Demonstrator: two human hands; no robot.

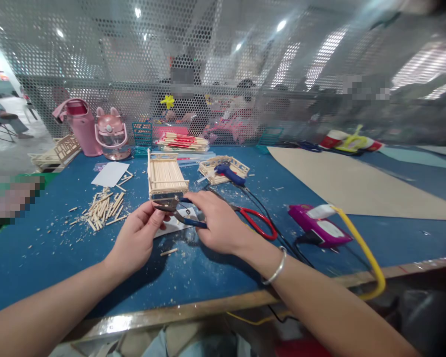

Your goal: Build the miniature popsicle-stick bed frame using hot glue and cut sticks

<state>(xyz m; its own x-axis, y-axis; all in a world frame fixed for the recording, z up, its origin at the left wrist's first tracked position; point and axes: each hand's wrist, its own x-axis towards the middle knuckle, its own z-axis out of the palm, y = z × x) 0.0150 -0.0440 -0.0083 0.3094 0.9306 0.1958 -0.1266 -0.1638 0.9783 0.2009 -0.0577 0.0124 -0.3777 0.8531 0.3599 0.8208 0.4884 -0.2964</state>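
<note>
My right hand (217, 220), with a silver bangle at the wrist, is closed around dark-handled pliers (190, 221). The jaws of the pliers point left and reach my left hand (143, 230). There the thumb and fingers are pinched together at the jaw tips; what they hold is too small and covered to name. Just beyond both hands stands a small model bed (167, 176) made of wooden sticks. A white card (186, 223) lies partly under the hands, and a short cut stick (168, 252) rests nearer to me.
Cut sticks (106, 208) are heaped at left. A blue glue gun (230, 174) lies on a stick frame (208, 166). Red-handled scissors (258, 223) and a purple power socket (319, 228) with yellow cord are at right. Pink bottles (82, 130) stand before a perforated metal screen (134, 59).
</note>
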